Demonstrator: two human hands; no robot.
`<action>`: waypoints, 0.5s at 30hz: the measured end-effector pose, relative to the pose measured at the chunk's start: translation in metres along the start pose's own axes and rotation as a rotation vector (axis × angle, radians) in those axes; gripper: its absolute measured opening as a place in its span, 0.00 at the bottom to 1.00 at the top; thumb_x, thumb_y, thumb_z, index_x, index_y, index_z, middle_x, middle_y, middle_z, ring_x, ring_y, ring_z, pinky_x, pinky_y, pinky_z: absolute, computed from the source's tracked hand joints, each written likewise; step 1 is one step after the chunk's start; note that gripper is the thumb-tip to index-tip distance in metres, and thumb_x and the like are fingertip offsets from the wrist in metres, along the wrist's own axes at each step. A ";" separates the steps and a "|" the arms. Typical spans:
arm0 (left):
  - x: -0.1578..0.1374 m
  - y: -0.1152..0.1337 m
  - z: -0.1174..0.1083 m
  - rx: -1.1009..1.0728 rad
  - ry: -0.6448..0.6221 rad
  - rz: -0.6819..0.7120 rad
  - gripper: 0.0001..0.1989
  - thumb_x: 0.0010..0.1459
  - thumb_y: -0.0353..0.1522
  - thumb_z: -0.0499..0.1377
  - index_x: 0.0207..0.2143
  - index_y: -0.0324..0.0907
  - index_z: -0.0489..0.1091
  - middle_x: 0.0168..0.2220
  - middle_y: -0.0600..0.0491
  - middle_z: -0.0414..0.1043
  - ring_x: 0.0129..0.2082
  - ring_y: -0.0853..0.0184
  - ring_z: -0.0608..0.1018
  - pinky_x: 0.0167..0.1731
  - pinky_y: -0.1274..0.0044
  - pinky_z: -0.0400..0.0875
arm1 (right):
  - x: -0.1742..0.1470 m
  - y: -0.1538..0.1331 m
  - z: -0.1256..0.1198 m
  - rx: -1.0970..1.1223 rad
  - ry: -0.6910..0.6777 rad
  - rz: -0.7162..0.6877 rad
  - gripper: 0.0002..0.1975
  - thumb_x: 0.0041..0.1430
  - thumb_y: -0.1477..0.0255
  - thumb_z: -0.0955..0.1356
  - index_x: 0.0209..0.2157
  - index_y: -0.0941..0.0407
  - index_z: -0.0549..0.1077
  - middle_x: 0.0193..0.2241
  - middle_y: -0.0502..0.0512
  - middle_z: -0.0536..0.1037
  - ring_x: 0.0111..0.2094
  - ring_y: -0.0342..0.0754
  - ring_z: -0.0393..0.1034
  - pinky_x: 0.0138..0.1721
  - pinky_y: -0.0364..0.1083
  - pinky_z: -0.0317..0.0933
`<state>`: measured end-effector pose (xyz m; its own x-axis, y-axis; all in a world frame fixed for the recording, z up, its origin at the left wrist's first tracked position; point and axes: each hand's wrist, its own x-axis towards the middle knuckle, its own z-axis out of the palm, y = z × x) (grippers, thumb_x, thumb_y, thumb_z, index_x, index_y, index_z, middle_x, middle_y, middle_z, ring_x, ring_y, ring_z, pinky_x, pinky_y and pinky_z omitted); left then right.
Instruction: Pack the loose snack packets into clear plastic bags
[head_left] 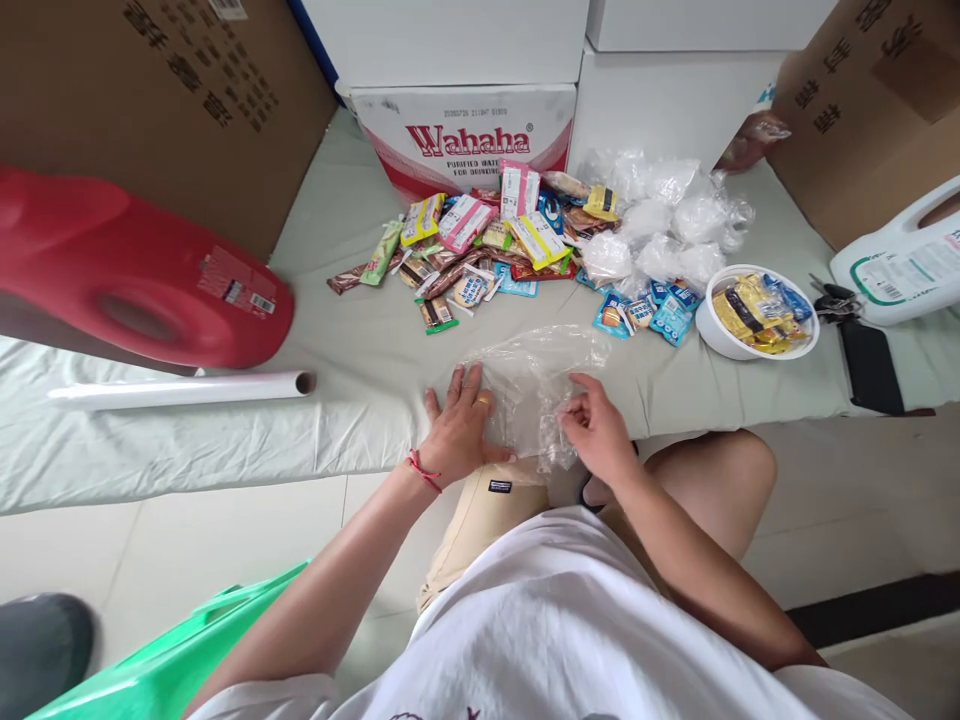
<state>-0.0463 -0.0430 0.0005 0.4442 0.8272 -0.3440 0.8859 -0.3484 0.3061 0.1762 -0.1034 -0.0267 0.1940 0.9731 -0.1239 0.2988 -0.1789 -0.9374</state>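
A clear plastic bag point(525, 390) lies at the front edge of the cloth-covered surface, partly crumpled and hanging over toward my lap. My left hand point(461, 425) rests flat on its left side, fingers spread. On the right, my right hand point(596, 425) pinches the bag's crinkled edge between thumb and fingers. Beyond the bag is a heap of small wrapped snacks point(480, 240) in yellow, pink, brown and blue packets. Several bundled clear plastic bags point(660, 215) are piled to the right of the snacks.
A white tub point(739, 345) of yellow and blue packets stands right, beside keys point(834, 298) and a black phone point(870, 365). A white roll point(187, 390) and a red jug point(142, 280) lie left. Boxes point(465, 130) line the back; a white jug point(904, 260) is far right.
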 end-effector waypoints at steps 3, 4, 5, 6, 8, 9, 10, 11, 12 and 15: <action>-0.003 -0.016 0.000 -0.014 -0.004 0.013 0.29 0.42 0.42 0.77 0.43 0.43 0.70 0.78 0.38 0.35 0.77 0.38 0.40 0.66 0.34 0.41 | 0.009 -0.004 -0.038 0.235 -0.075 0.113 0.27 0.54 0.66 0.72 0.55 0.54 0.66 0.29 0.44 0.73 0.24 0.41 0.64 0.24 0.41 0.59; -0.004 -0.021 0.000 -0.023 -0.005 0.019 0.29 0.42 0.40 0.77 0.43 0.43 0.70 0.78 0.38 0.35 0.77 0.39 0.40 0.67 0.35 0.41 | 0.012 -0.007 -0.053 0.266 -0.103 0.162 0.28 0.52 0.65 0.73 0.54 0.53 0.67 0.29 0.44 0.72 0.23 0.40 0.62 0.23 0.40 0.56; -0.004 -0.025 -0.001 -0.033 -0.004 0.027 0.29 0.41 0.39 0.77 0.43 0.44 0.70 0.78 0.38 0.35 0.77 0.39 0.40 0.67 0.36 0.41 | 0.015 -0.010 -0.068 0.272 -0.122 0.203 0.29 0.50 0.65 0.74 0.54 0.53 0.67 0.29 0.43 0.72 0.23 0.40 0.60 0.22 0.40 0.55; -0.005 -0.028 -0.002 -0.043 0.002 0.036 0.29 0.41 0.38 0.77 0.44 0.44 0.70 0.78 0.38 0.35 0.77 0.39 0.40 0.68 0.36 0.41 | 0.018 -0.013 -0.082 0.256 -0.132 0.233 0.30 0.48 0.64 0.75 0.53 0.53 0.68 0.30 0.44 0.72 0.23 0.40 0.60 0.22 0.40 0.54; -0.005 -0.033 -0.003 -0.060 0.015 0.058 0.29 0.40 0.37 0.76 0.44 0.45 0.70 0.78 0.39 0.36 0.77 0.39 0.41 0.68 0.37 0.40 | 0.023 -0.017 -0.107 0.176 -0.141 0.262 0.31 0.47 0.63 0.76 0.53 0.54 0.69 0.30 0.44 0.72 0.24 0.40 0.60 0.23 0.41 0.53; -0.005 -0.034 -0.003 -0.065 0.019 0.068 0.29 0.40 0.37 0.76 0.44 0.45 0.70 0.78 0.39 0.36 0.77 0.39 0.41 0.68 0.37 0.39 | 0.026 -0.016 -0.117 0.121 -0.154 0.264 0.31 0.46 0.62 0.76 0.53 0.54 0.70 0.30 0.45 0.72 0.24 0.41 0.61 0.23 0.41 0.54; -0.005 -0.034 -0.003 -0.069 0.020 0.075 0.29 0.40 0.37 0.76 0.44 0.45 0.70 0.78 0.39 0.36 0.77 0.40 0.40 0.68 0.37 0.39 | 0.030 -0.015 -0.125 0.059 -0.176 0.258 0.31 0.47 0.61 0.76 0.52 0.54 0.71 0.30 0.46 0.73 0.25 0.42 0.62 0.25 0.42 0.55; -0.005 -0.034 -0.003 -0.070 0.018 0.080 0.29 0.41 0.37 0.76 0.45 0.45 0.70 0.78 0.39 0.35 0.77 0.40 0.39 0.68 0.37 0.38 | 0.033 -0.012 -0.131 -0.007 -0.206 0.248 0.30 0.48 0.61 0.76 0.52 0.55 0.72 0.30 0.47 0.73 0.27 0.43 0.64 0.26 0.42 0.56; -0.006 -0.034 -0.004 -0.071 0.015 0.085 0.29 0.41 0.37 0.76 0.45 0.45 0.70 0.78 0.38 0.34 0.77 0.41 0.38 0.68 0.38 0.37 | 0.037 -0.009 -0.136 -0.082 -0.243 0.240 0.28 0.49 0.61 0.75 0.51 0.56 0.73 0.29 0.48 0.74 0.28 0.44 0.66 0.28 0.43 0.58; -0.007 -0.034 -0.003 -0.071 0.007 0.087 0.29 0.43 0.37 0.76 0.45 0.44 0.69 0.78 0.38 0.31 0.77 0.41 0.37 0.69 0.38 0.36 | 0.045 -0.009 -0.141 -0.433 -0.254 0.188 0.19 0.53 0.66 0.72 0.47 0.57 0.76 0.29 0.53 0.76 0.30 0.49 0.70 0.34 0.47 0.63</action>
<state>-0.0794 -0.0357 -0.0048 0.5182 0.7982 -0.3070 0.8320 -0.3875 0.3970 0.3142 -0.0785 0.0223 0.0651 0.9132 -0.4023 0.6492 -0.3450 -0.6779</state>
